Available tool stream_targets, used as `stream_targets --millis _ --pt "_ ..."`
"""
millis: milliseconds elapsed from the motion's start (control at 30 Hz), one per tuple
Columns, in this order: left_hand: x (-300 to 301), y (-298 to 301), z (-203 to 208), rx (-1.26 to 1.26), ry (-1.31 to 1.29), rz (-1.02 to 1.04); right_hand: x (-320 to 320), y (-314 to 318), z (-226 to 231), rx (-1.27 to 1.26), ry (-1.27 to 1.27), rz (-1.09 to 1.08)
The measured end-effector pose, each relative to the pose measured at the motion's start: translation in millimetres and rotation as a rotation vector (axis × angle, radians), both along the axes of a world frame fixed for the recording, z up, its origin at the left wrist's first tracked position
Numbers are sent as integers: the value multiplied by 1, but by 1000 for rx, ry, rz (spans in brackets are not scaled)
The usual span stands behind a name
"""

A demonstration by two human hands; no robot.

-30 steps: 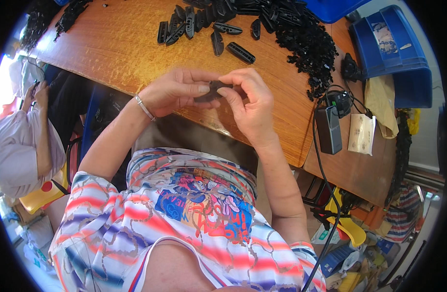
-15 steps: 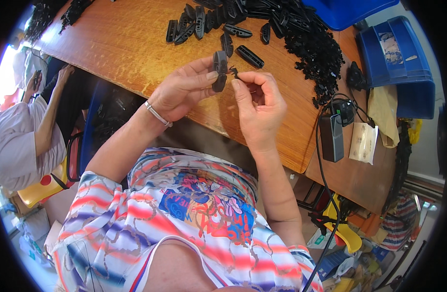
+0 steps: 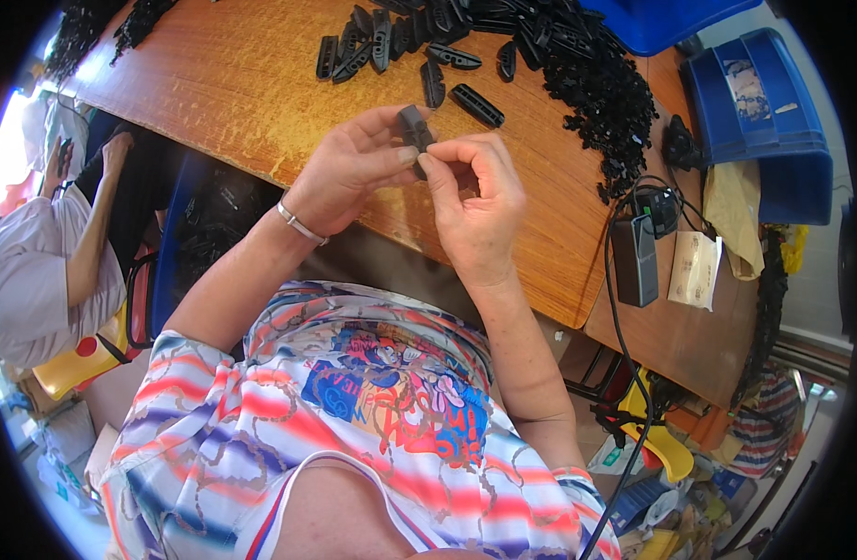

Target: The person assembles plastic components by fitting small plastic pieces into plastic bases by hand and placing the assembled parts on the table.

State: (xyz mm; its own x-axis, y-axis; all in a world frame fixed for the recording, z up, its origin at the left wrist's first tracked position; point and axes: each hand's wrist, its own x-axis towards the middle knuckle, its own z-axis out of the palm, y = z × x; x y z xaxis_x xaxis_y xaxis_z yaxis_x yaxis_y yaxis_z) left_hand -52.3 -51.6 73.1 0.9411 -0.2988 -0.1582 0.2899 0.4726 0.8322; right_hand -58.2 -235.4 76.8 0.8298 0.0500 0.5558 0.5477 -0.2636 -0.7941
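Note:
My left hand (image 3: 349, 177) holds a black, oblong plastic part (image 3: 413, 121) between thumb and fingers, tilted above the table's near edge. Closed in a pinch, my right hand (image 3: 480, 210) presses its fingertips against the side of that part. The small black piece it carried is now hidden behind the fingers. Beyond the hands lie a similar black slotted part (image 3: 477, 105) and several more oblong parts (image 3: 381, 47). To their right spreads a heap of tiny black pieces (image 3: 606, 112).
The wooden table (image 3: 232, 84) bears a black box-shaped device (image 3: 636, 261) with cables and a tissue pack (image 3: 695, 269) at right. A blue bin (image 3: 760, 112) stands beyond them. A blue tub (image 3: 657, 19) sits at the far edge. Another person (image 3: 50, 252) sits at left.
My right hand has moved left and brought the small black piece up against the oblong part. In my left hand the part has turned slightly.

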Motion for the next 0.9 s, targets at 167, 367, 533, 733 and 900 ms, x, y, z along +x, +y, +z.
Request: stream_targets --millis 167,367,533,733,900 --pt "1 -6 7 70 -43 -6 -5 -1 2 120 230 27" --pt "-4 0 11 428 -256 56 -10 10 -12 -46 163 -37" --pt "-4 19 3 505 -175 -40 -11 -4 -17 -13 379 234" --pt "-34 147 34 937 -147 -302 13 -90 -20 -367 34 -312" --pt "-69 182 38 1137 -169 -136 43 -152 -38 -738 86 -658"
